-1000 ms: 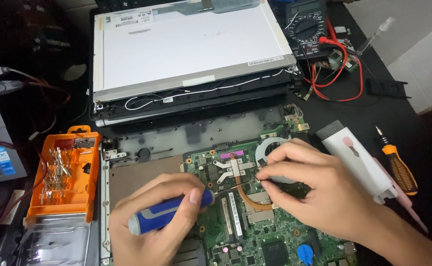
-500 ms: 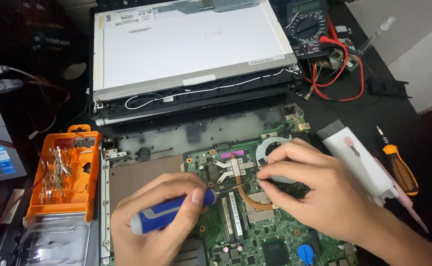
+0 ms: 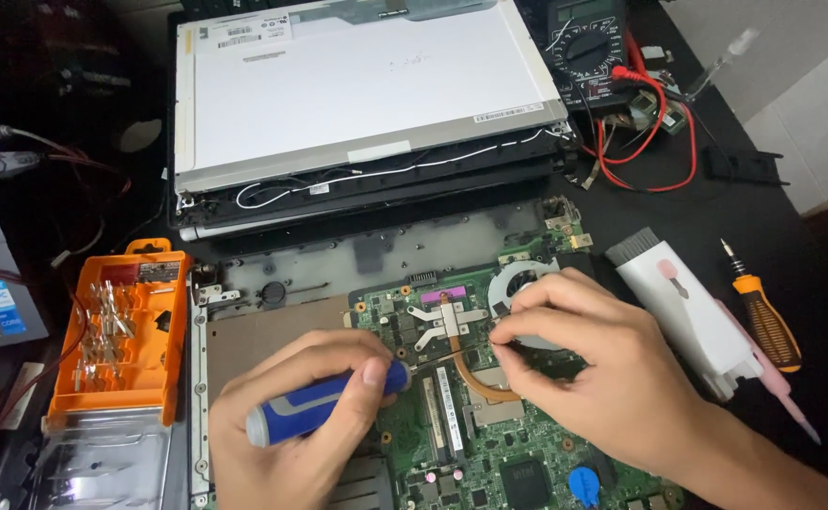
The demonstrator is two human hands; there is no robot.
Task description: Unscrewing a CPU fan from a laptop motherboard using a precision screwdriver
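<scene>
Left hand [image 3: 287,425] is closed around the blue-handled screwdriver [image 3: 324,408]; the shaft runs from its fingertips toward the right hand. Right hand [image 3: 589,364] has thumb and forefinger pinched together on the shaft near the tip, steadying it; the tip itself is hidden between those fingers.

Under both sets of fingers lies the green motherboard [image 3: 490,453], seated in the opened laptop base. Just beyond the right fingertips: the silver heatsink bracket [image 3: 449,316], with a copper heat pipe [image 3: 475,378] curving below it. Behind the right knuckles sits the round fan [image 3: 518,281].

Judgement: the tip appears to sit at a screw near the bracket. Best kept upright over the screw head, right fingers guiding only, left hand turning with light downward pressure, so the tip does not skid onto the board.

Left of the left hand: an orange bit case [image 3: 121,331]. Right of the right hand: a white cleaning brush [image 3: 688,316], then an orange-handled screwdriver [image 3: 763,316]. Farther off: the detached display panel [image 3: 357,90] and a multimeter [image 3: 589,47] with red leads.
</scene>
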